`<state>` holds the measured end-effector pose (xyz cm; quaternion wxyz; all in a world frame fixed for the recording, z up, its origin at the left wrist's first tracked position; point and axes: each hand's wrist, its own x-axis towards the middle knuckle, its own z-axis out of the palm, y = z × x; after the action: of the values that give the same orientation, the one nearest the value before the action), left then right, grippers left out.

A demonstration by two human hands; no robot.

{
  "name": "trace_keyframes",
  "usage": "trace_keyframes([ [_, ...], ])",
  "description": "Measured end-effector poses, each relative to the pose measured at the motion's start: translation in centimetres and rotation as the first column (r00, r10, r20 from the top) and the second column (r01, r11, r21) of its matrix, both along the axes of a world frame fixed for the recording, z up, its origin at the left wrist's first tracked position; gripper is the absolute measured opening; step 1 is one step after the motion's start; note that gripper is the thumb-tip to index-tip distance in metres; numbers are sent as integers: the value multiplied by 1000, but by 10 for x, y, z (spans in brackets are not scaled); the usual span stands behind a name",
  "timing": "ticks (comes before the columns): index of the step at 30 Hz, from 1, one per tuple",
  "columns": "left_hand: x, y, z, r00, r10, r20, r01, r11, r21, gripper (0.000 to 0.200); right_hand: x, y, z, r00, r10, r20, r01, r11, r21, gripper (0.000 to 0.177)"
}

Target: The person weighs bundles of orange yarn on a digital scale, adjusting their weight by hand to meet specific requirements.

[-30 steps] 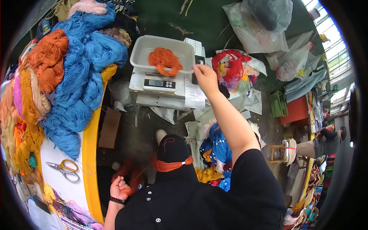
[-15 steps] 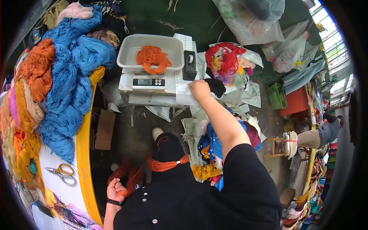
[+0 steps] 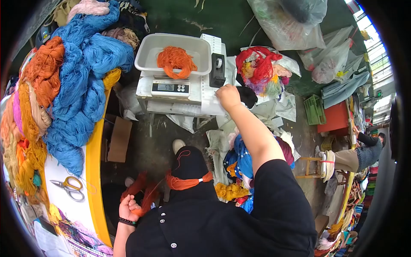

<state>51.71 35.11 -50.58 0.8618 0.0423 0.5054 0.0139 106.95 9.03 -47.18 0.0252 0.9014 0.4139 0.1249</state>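
Observation:
My left hand [image 3: 128, 208] is closed around a bundle of orange yarn [image 3: 138, 211] beside my lap. My right hand [image 3: 229, 97] reaches forward, its fingers pinched at the right edge of a white label sheet [image 3: 208, 95] next to the scale. An orange skein [image 3: 176, 61] lies in the grey plastic tub [image 3: 144, 64] on the digital scale [image 3: 171, 88]. A black tape dispenser [image 3: 217, 72] stands on the sheet just beyond my right fingers. Across my thigh rests an orange yarn hank [image 3: 185, 183] with a white band round it.
Blue yarn [image 3: 70, 111] and orange yarn [image 3: 44, 75] pile up on the left table, near scissors [image 3: 68, 187]. Bundles of coloured yarn [image 3: 242, 158] lie by my right side. Plastic bags [image 3: 289, 25] are at the back right. Another person [image 3: 364, 154] is at the far right.
The whole view has shifted slightly. My right hand stays at the label sheet and my left hand keeps its grip on the orange yarn. More of the other person shows at the right.

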Motion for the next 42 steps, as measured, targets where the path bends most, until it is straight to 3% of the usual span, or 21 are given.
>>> trace_keyframes([
  [5,0,1,2,998,-13,68,13,1000,0,16,4,-1,-8,1000,-6,-3,7,1000,18,11],
  [7,8,0,12,998,-58,22,56,996,66,14,7,0,-10,987,-100,-126,101,995,4,9],
  [8,10,1,18,995,-98,-28,101,986,132,15,-6,5,6,987,-109,-115,114,993,41,13],
  [9,2,6,13,985,-119,128,101,985,143,25,-22,11,22,988,-111,-109,120,990,79,19],
  [10,13,-1,34,986,-118,121,90,972,215,29,-39,20,31,994,-43,-99,67,967,244,25],
  [12,39,-8,70,976,-146,163,85,939,334,37,-86,49,52,949,59,-309,74,912,404,24],
  [14,52,-5,89,928,-291,232,133,841,525,36,-159,81,83,719,228,-656,112,894,434,20],
  [15,63,-5,107,914,-342,217,149,783,604,38,-194,92,91,447,385,-807,170,850,499,20],
  [16,69,-6,117,893,-366,260,118,750,651,41,-230,102,110,220,404,-888,226,864,449,21],
  [17,80,-11,135,896,-351,273,100,757,645,45,-258,108,110,151,442,-884,158,872,463,19],
  [18,86,-13,148,886,-352,300,86,763,641,46,-275,115,113,80,601,-795,49,794,606,20],
  [19,89,-14,155,874,-357,330,73,768,637,47,-293,121,113,63,615,-786,62,783,618,20],
  [20,90,-14,154,848,-378,371,56,760,648,48,-306,129,114,83,715,-694,113,685,720,16],
  [22,96,-23,159,872,-348,345,11,718,696,48,-318,138,122,-288,575,-766,354,807,473,14],
  [25,94,-26,154,863,-372,342,24,706,708,48,-324,140,125,-370,509,-777,405,841,358,12],
  [29,87,-26,159,819,-420,392,31,715,699,46,-329,137,122,-389,492,-778,435,843,316,12],
  [30,85,-24,158,819,-416,397,27,717,697,46,-330,135,119,-400,560,-725,465,806,366,13],
  [32,83,-21,157,826,-393,403,39,754,656,42,-332,134,123,-409,619,-670,489,769,412,14],
  [38,80,-25,153,842,-288,455,-103,743,662,32,-332,129,149,-420,503,-755,519,816,255,15],
  [41,74,-20,147,761,-280,586,-137,812,567,29,-328,129,149,-473,565,-676,552,788,272,14],
  [42,70,-21,145,800,-199,567,-175,825,537,27,-324,127,156,-537,561,-630,565,794,225,13],
])
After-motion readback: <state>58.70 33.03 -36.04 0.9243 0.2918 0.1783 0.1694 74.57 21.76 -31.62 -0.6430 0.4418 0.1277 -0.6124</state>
